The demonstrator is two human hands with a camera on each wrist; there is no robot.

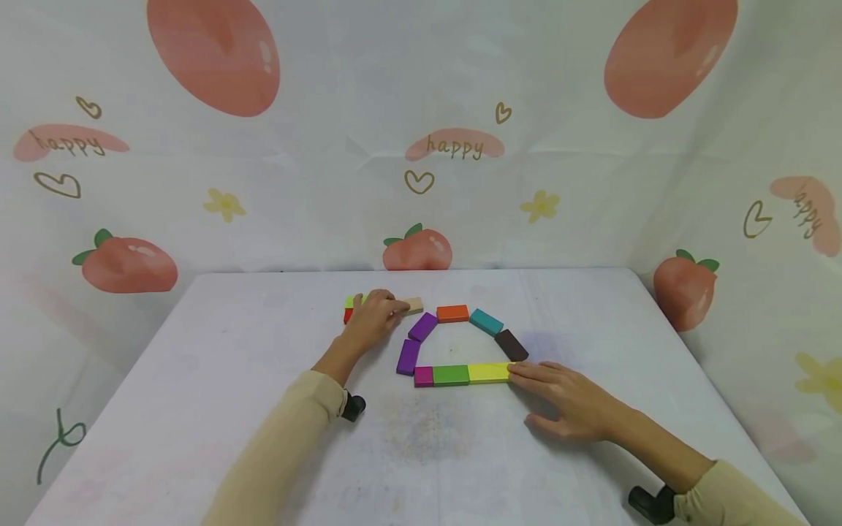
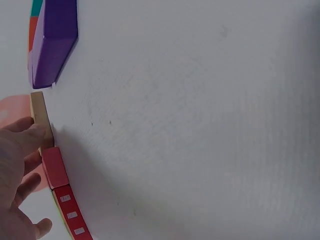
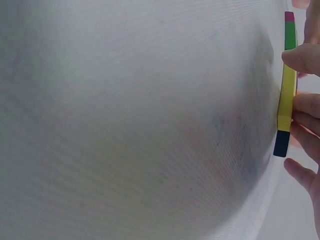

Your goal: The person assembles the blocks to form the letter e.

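With thumb and finger my left hand (image 1: 376,320) pinches a tan wooden block (image 1: 413,305) at the far part of the table. A pinkish-red block (image 2: 56,167) and a red block (image 2: 72,212) with white marks adjoin it in the left wrist view. Part of a lime block (image 1: 350,302) shows behind that hand. The straight fingers of my right hand (image 1: 569,402) touch the right end of a yellow block (image 1: 487,373), its thumb spread toward the near side. Left of the yellow block lie a green block (image 1: 450,375) and a magenta block (image 1: 424,377), end to end.
Two purple blocks (image 1: 408,357), an orange block (image 1: 452,314), a teal block (image 1: 486,322) and a dark brown block (image 1: 511,345) form an arch above the yellow-green row. White cloth covers the table (image 1: 421,467); a printed curtain (image 1: 316,197) rises behind it.
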